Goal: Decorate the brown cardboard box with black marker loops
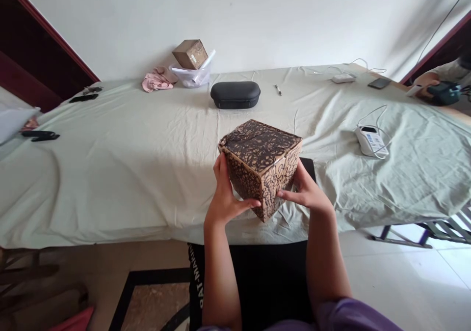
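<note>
Between my two hands is a brown cardboard box (262,147), tilted, with dense black looping doodles over its top and the two sides that face me. My left hand (227,196) grips its left side, the thumb lying across the near face. On the right side, my right hand (307,188) holds it, with the thumb pressed on the near right face. A flat black object (308,168) shows partly behind the box, mostly hidden. Beyond the box lies a black zippered hard case (235,95).
A pale green cloth (140,174) covers the table. At the back stand a clear plastic tub (194,78) with a smaller cardboard box (190,54) and a pink cloth (158,79). A pen (278,90), a white corded device (371,141) and a phone (379,83) lie rightward. Another person's hand (427,81) shows far right.
</note>
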### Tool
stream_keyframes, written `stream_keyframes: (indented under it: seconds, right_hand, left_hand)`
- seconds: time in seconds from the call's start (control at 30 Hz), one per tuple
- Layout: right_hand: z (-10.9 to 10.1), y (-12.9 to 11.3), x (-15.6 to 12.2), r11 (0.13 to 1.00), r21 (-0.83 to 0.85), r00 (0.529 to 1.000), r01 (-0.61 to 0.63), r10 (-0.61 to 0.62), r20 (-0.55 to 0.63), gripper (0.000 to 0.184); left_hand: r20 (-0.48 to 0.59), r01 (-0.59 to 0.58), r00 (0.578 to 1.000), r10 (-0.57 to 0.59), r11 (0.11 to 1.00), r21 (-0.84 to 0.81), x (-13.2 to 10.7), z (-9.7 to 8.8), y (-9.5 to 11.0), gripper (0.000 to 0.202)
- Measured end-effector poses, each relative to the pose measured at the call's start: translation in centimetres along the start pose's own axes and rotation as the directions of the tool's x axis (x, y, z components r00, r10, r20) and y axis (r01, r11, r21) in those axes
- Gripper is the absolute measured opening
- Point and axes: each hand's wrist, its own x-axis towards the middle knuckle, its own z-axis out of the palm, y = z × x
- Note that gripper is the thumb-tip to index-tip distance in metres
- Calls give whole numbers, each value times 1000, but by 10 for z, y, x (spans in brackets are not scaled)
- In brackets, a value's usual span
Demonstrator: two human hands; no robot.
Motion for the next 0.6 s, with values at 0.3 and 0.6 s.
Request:
stream_keyframes:
  seconds: [0.3,0.6]
  right_hand:
    - [-11,12,-8,999,35,990,-35,30,135,113]
    - [16,-7,9,997,34,998,-69,70,-11,103]
  left_hand:
    - [-106,196,977,-185,974,112,-2,-26,36,95]
    - [-83,257,959,-273,952,-165,-1,-16,20,123]
